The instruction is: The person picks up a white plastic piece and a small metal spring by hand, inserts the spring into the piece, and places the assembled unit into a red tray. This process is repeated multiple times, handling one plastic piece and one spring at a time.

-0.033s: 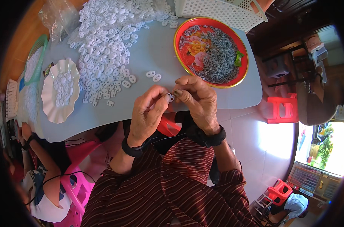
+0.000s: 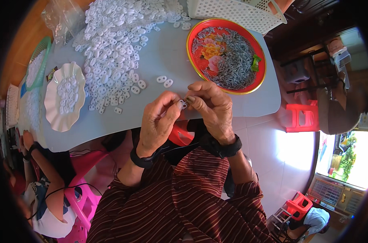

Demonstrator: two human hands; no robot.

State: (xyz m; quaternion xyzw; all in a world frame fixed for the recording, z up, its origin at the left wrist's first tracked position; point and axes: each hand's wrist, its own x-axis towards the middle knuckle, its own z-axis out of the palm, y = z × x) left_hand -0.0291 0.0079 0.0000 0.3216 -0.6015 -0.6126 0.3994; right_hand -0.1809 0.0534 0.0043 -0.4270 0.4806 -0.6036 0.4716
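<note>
Just past the table's near edge, my left hand [image 2: 159, 121] pinches a small white two-hole plastic piece [image 2: 184, 105] between thumb and fingers. My right hand [image 2: 211, 110] meets it there, thumb and forefinger closed at the piece; whatever they grip is too small to make out. Two similar white oval pieces [image 2: 165, 82] lie on the table just beyond my hands. A large heap of such pieces [image 2: 115, 48] spreads to the left and back. To the right, a red round tray [image 2: 195, 68] with a gold rim and flower print holds many small grey screw-like parts [image 2: 238, 60].
A cream scalloped dish [image 2: 53, 113] with white pieces sits at the left, near a green basket [image 2: 49, 45] and a clear plastic bag [image 2: 64, 24]. A white perforated basket [image 2: 236, 18] stands behind the tray. Another person's arm [image 2: 50, 174] reaches the table at far left.
</note>
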